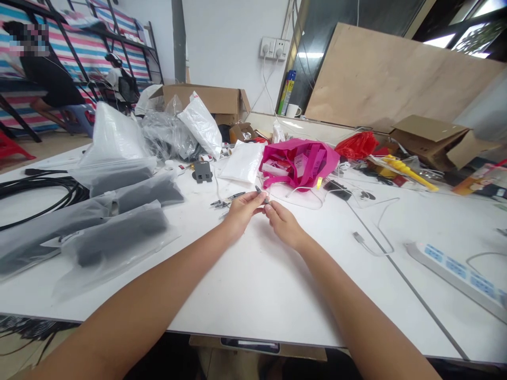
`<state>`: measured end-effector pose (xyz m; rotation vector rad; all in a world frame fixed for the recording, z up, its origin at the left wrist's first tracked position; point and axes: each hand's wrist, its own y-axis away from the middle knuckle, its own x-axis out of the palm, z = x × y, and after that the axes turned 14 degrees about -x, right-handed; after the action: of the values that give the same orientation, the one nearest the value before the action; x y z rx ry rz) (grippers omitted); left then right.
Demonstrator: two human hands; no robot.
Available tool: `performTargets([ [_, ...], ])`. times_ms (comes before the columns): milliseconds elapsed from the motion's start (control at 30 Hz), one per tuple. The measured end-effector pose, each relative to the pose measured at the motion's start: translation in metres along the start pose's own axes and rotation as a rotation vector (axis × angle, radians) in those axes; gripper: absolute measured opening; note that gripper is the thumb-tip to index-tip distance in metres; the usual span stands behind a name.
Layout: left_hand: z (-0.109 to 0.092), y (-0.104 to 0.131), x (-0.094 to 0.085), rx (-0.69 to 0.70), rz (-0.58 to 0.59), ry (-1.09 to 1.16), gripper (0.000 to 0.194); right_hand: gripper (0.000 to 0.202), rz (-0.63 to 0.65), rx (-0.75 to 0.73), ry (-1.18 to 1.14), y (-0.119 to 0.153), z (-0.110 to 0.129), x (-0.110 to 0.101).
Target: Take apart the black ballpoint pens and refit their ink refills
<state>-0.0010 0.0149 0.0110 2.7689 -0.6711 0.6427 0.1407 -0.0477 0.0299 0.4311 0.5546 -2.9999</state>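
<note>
Both my hands meet over the middle of the white table [237,285]. My left hand [244,207] pinches a slim dark pen [259,190], whose end sticks up past the thumb. From the other side, the fingers of my right hand [282,219] close on the lower part of the same pen; most of it is hidden by the fingers. Just left of my left hand lie several dark pens [224,202] on the tabletop. Behind my hands sit a white plastic pouch [243,162] and a magenta bag [303,161] with small packets in it.
Dark items in frosted bags [119,237] and a coiled black cable [59,192] are at left. A power strip [455,272] and a white USB cable [370,248] lie at right. Cardboard boxes [431,142] stand behind. Two people sit at the far left.
</note>
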Motion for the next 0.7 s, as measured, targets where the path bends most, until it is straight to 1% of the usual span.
performTargets([
  [33, 0.000, -0.001, 0.000, 0.007, -0.024, -0.015, 0.038, 0.034, -0.041, -0.065, 0.146, 0.000, -0.003, 0.001],
  [67, 0.000, -0.001, 0.001, 0.012, -0.033, -0.025, 0.038, 0.036, -0.069, -0.109, 0.242, 0.000, -0.005, 0.002],
  [100, 0.000, -0.001, 0.001, 0.014, -0.025, -0.024, 0.038, 0.039, -0.080, -0.118, 0.265, 0.000, -0.006, 0.004],
  [133, -0.001, -0.001, 0.001, 0.016, -0.004, -0.012, 0.038, 0.043, -0.078, -0.092, 0.209, 0.000, -0.005, 0.005],
  [267, -0.008, 0.001, 0.000, 0.015, 0.136, 0.025, 0.037, 0.054, 0.021, 0.145, -0.340, 0.001, 0.008, 0.006],
  [333, -0.012, 0.002, 0.000, 0.009, 0.176, 0.024, 0.039, 0.055, 0.072, 0.214, -0.534, 0.002, 0.014, 0.006],
  [400, -0.016, 0.003, 0.001, -0.005, 0.187, 0.043, 0.044, 0.055, 0.106, 0.239, -0.633, 0.002, 0.018, 0.005],
  [467, -0.019, 0.005, 0.002, -0.020, 0.199, 0.066, 0.046, 0.055, 0.126, 0.252, -0.682, 0.003, 0.019, 0.004],
  [633, -0.022, 0.009, 0.004, -0.032, 0.247, 0.080, 0.036, 0.061, 0.156, 0.266, -0.750, 0.003, 0.021, 0.005],
  [700, -0.023, 0.010, 0.003, -0.029, 0.271, 0.082, 0.035, 0.063, 0.171, 0.277, -0.790, 0.003, 0.022, 0.004],
])
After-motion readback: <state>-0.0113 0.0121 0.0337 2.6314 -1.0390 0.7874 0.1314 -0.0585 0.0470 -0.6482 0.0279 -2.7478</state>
